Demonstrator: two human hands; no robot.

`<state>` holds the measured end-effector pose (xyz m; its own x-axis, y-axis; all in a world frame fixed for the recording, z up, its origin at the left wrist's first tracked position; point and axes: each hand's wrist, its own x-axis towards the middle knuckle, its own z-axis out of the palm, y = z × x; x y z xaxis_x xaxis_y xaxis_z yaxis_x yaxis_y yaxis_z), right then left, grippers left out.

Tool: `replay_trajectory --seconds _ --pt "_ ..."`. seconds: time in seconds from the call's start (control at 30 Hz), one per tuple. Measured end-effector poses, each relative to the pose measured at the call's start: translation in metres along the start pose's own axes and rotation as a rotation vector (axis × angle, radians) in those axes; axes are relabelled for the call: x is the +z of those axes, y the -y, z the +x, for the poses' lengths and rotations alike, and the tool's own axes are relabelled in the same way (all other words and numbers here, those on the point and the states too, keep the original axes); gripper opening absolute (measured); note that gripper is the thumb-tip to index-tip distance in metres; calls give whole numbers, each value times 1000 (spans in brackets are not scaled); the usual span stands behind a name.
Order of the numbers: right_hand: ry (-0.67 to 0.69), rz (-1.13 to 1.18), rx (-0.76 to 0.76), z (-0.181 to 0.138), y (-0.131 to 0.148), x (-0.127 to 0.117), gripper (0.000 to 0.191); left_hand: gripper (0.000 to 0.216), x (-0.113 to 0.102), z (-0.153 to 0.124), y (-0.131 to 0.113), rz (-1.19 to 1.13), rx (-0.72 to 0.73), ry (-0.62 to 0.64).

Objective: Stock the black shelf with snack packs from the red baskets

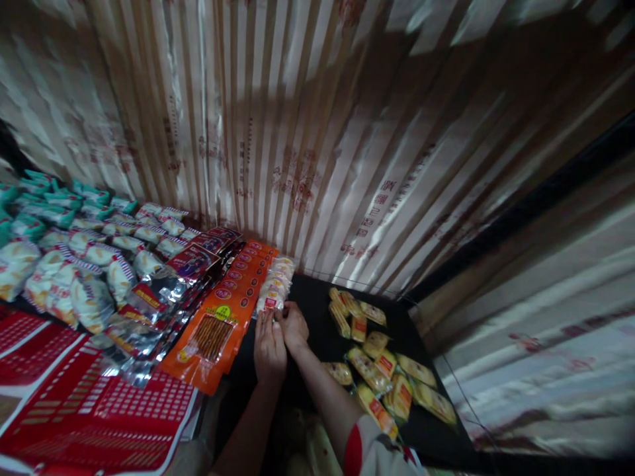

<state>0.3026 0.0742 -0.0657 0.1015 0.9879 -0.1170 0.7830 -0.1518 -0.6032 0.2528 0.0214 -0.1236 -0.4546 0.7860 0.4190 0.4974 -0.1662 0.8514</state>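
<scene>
A row of small white snack packets (278, 277) with red and yellow print runs back along the black tabletop, beside orange snack bags (238, 284). At the near end of this row, my left hand (270, 347) has its fingers bent over the closest white packet (270, 303). My right hand (294, 326) meets it from the right, fingers closed at the same packet's near edge. My fingers cover part of that packet. Yellow wrapped pastries (384, 363) lie loosely to the right of my hands.
Silver-and-red bags (163, 291), white puffed-snack bags (94, 284) and green bags (54, 205) fill the left side. Red plastic baskets (114, 396) stand at the front left. A pleated printed curtain (297, 132) hangs behind the black table (310, 297). A dark bar (496, 225) slants at right.
</scene>
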Motion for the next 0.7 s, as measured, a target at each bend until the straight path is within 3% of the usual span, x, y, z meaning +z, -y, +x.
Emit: replay_trajectory --seconds 0.17,0.3,0.47,0.7 --pt "-9 56 -67 -4 -2 -2 32 43 -4 0 -1 38 11 14" --pt "-97 199 -168 -26 -12 -9 37 38 -14 -2 -12 75 99 -16" --pt "-182 309 -325 -93 -45 -28 31 29 -37 -19 -41 110 268 88" --pt "-82 304 -359 -201 -118 -45 29 27 -70 -81 -59 85 427 278"
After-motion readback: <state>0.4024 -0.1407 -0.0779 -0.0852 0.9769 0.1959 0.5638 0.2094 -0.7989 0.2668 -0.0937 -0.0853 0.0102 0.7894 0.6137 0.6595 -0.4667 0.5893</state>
